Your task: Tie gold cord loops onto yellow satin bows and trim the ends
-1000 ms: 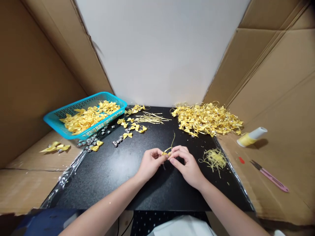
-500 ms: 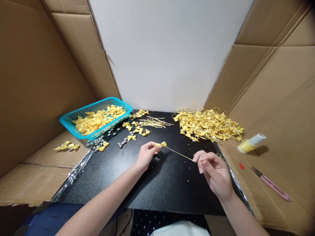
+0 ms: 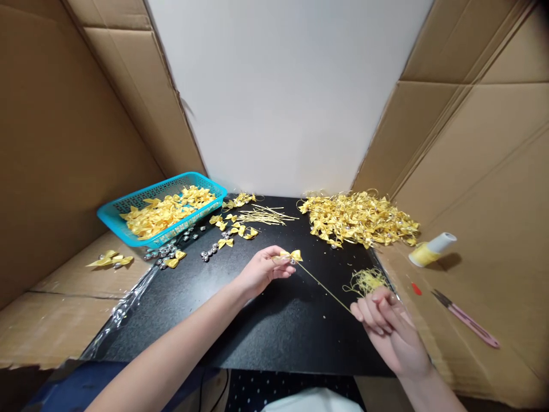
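Over the middle of the black table, my left hand (image 3: 266,271) pinches a yellow ribbon bow (image 3: 294,256) between thumb and fingers. A small silver bell (image 3: 293,262) shows just under the bow's knot. From there a thin yellow thread (image 3: 323,287) runs taut, down and to the right, into the closed fingers of my right hand (image 3: 388,320). Whether a needle sits in those fingers cannot be made out. A tangle of loose yellow thread ends (image 3: 365,281) lies just beyond my right hand.
A turquoise basket (image 3: 124,236) of yellow bows stands at the left, with silver bells (image 3: 165,253) beside it. Yellow cords (image 3: 266,214) lie at the back. Finished-looking bows form a heap (image 3: 360,220) at right, near a thread spool (image 3: 433,249), red tag (image 3: 416,289) and pink snips (image 3: 467,320).
My right hand has moved right and toward me, with the thread stretched longer. My left hand has shifted slightly right, and the bell under the bow now shows. The thread tangle has come into sight.
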`<state>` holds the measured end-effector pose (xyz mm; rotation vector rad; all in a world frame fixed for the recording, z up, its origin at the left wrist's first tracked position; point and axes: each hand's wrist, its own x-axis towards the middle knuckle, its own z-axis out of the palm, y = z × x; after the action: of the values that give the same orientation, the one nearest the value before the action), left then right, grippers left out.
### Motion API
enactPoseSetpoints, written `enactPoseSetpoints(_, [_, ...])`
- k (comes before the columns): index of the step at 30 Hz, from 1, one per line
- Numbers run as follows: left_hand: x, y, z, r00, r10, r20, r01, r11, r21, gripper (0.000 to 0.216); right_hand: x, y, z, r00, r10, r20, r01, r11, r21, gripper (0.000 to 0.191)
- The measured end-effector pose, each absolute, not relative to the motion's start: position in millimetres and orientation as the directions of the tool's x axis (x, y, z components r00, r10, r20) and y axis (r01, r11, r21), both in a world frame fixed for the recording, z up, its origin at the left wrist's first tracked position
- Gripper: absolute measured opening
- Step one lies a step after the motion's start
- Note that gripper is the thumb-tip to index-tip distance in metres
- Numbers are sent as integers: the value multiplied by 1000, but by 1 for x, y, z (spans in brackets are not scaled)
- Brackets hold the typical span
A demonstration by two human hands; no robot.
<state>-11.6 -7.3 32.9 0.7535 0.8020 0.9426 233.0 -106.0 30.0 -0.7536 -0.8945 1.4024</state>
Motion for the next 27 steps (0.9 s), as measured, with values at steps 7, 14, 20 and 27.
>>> enactPoseSetpoints(7, [4, -30, 35, 670, 695, -262, -289, 569, 770, 39, 234, -90, 6, -195, 937, -290, -434, -348, -831, 27])
enactPoseSetpoints(14, [18, -60, 37, 879, 381, -289, -84, 718, 690, 37, 203, -32, 22, -96, 951, -294, -198, -308, -931, 35])
enactPoseSetpoints(20, [28, -66, 33, 840, 501, -209, -245, 693, 678, 28, 170, 9, 17, -134, 920, -369, -114, -384, -916, 17])
enactPoseSetpoints(27, [23, -56, 44, 763, 612, -209, -264, 590, 763, 33, 178, 39, 20, -103, 896, -433, -130, -443, -887, 8])
